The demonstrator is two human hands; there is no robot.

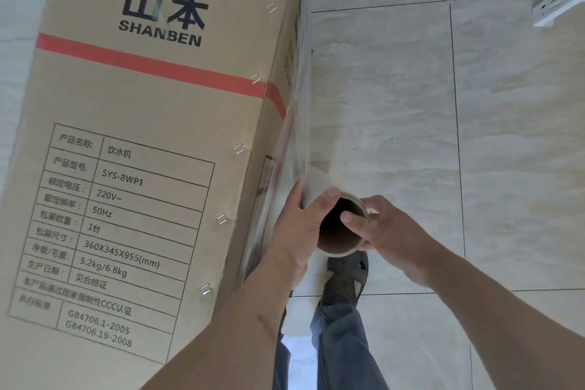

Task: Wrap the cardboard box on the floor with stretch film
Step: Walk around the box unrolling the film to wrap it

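Brown corrugated card fills most of what I see: the cardboard box (142,136) stands tall on the tiled floor (411,104), its printed face w/ a red stripe and a spec table turned toward the person. Just right of the box, pressed near its front corner, is the stretch film roll (319,190), held upright and seen down its open cardboard core (340,228). The left hand (297,231) grips the roll on the side nearest the box, fingers curled round the film and thumb on the rim. The right hand (389,231) holds the far side of the core, thumb hooked inside the tube, fingers round the outside. A clear sheet of film (294,123) runs from the roll up along the box's narrow right-hand side, glossy and faintly wrinkled. So, as I judge it, wrapping is under way but early: film seems laid on that one side only; the printed face looks bare, staples showing plainly. The other sides are out of view, can't tell. Left to do, prob.: carry the roll round the box, cover the printed face, tear off. Below the roll, the person's sandalled foot (346,275) stands on the tiles.
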